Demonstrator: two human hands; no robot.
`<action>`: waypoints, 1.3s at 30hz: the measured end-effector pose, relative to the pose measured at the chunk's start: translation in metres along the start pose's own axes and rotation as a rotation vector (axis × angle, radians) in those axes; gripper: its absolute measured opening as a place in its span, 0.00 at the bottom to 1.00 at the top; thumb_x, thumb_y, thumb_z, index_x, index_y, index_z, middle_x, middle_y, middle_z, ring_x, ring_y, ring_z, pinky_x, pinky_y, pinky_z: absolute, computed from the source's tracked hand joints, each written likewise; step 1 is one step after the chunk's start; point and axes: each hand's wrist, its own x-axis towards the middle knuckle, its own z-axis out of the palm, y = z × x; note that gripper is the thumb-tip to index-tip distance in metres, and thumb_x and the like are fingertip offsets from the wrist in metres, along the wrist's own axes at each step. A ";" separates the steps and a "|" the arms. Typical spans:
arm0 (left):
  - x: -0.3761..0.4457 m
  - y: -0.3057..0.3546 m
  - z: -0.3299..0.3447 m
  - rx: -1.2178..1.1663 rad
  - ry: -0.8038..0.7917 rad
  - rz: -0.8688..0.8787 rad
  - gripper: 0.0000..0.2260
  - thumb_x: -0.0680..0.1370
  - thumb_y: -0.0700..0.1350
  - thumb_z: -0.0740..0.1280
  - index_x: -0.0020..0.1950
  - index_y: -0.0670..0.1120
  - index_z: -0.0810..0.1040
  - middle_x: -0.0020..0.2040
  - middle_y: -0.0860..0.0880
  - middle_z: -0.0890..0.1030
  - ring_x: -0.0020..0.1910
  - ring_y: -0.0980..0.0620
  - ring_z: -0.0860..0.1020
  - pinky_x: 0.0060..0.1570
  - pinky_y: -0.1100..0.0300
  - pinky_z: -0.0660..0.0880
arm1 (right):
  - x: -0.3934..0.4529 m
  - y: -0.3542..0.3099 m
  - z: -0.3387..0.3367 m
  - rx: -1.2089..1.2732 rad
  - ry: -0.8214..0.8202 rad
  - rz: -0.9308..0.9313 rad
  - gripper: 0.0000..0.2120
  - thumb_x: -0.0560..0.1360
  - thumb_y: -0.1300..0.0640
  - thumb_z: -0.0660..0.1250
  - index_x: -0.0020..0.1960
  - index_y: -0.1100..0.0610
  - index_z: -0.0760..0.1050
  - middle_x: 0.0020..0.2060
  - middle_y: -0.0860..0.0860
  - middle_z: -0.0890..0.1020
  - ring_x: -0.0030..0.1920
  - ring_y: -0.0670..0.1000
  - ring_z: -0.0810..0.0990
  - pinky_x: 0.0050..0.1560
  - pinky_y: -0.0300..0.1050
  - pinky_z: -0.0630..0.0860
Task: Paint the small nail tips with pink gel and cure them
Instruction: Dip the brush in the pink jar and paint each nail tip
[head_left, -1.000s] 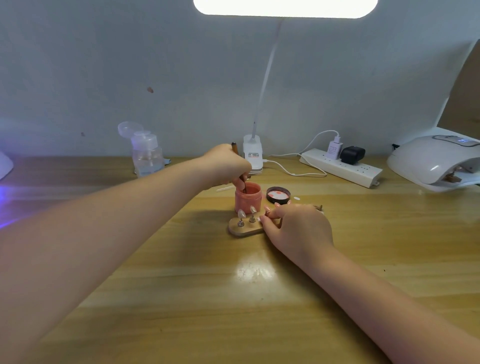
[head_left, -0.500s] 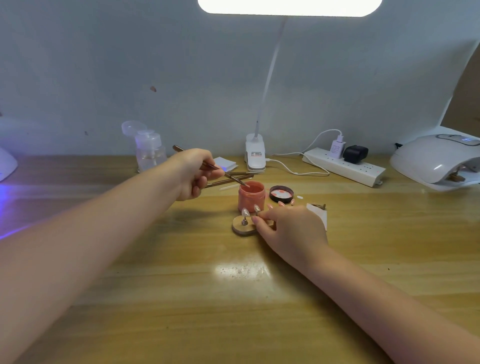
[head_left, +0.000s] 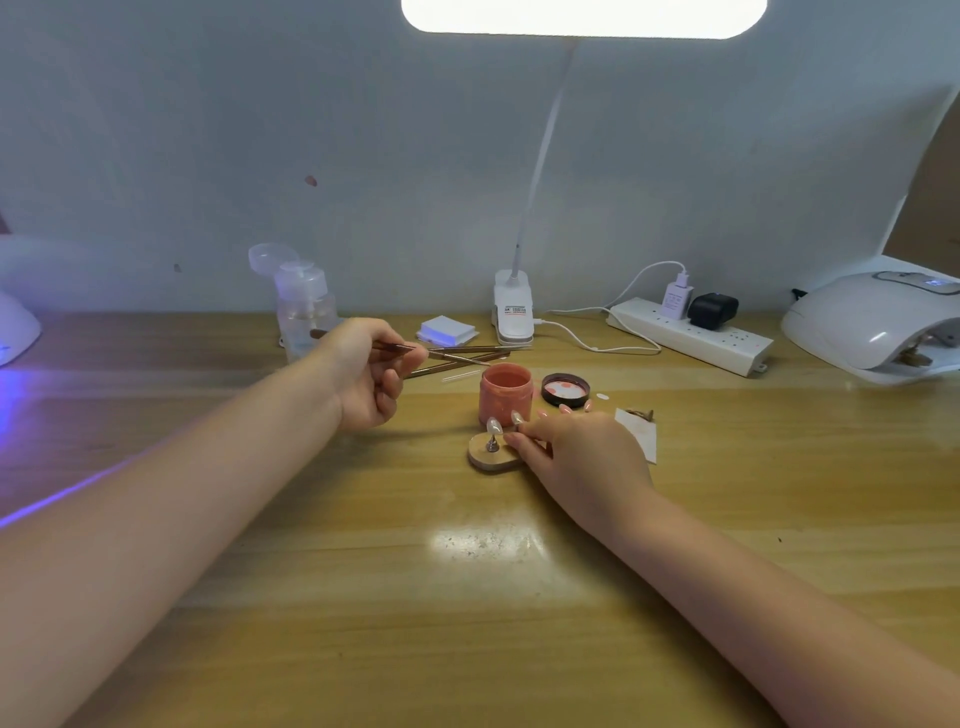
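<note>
Holding a thin gel brush (head_left: 400, 347) in my left hand (head_left: 366, 376) — pinched between thumb and fingers at mid-frame, shaft lying nearly level, bristle end pointing right toward the open pink gel jar (head_left: 505, 393).

Relation for the coming stroke: the nail tips (head_left: 493, 426) stand lower right of the brush end, in front of the jar and just beside it; the brush's long axis already runs toward them, so I judge a short drop down and to the right will do. My right hand (head_left: 582, 457) is the nearer one — its fingers curl onto the wooden stand (head_left: 485, 457), steadying it, and cover its right half.

Materials and shapes:
- Nail tips: pale, glossy, almond-shaped, each raised on a small metal peg; two show, any others hidden under my right hand. Whether gel is on them yet, I cannot tell.
- Stand: light wood, rounded, flat on the table (head_left: 467, 597).
- Jar: squat cylinder, matte pink; its black lid (head_left: 566, 389) lies inside-up just to the right.
- Spare brushes (head_left: 467, 358): slim, brown, lying behind the jar.
- Curing lamp (head_left: 872, 327): smooth white shell, far right edge, well apart from the stand.
</note>
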 end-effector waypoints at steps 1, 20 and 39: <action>0.000 -0.002 0.001 -0.010 -0.010 -0.009 0.09 0.75 0.43 0.59 0.40 0.45 0.77 0.28 0.53 0.80 0.18 0.58 0.66 0.28 0.64 0.59 | 0.001 0.000 0.000 0.002 0.000 0.002 0.15 0.79 0.44 0.59 0.54 0.48 0.82 0.42 0.50 0.84 0.45 0.54 0.80 0.40 0.47 0.75; 0.000 -0.014 -0.006 -0.078 0.041 0.001 0.10 0.76 0.42 0.59 0.39 0.44 0.78 0.28 0.52 0.81 0.18 0.59 0.67 0.27 0.65 0.58 | 0.002 0.001 0.000 0.025 0.001 0.020 0.14 0.79 0.44 0.60 0.54 0.47 0.82 0.42 0.49 0.83 0.45 0.52 0.80 0.39 0.46 0.75; -0.029 -0.036 -0.007 -0.275 -0.007 0.258 0.09 0.76 0.42 0.60 0.43 0.44 0.80 0.31 0.49 0.81 0.23 0.57 0.68 0.24 0.68 0.63 | -0.003 0.013 -0.005 -0.093 0.076 0.140 0.16 0.77 0.40 0.61 0.47 0.47 0.83 0.39 0.47 0.83 0.44 0.51 0.79 0.32 0.41 0.67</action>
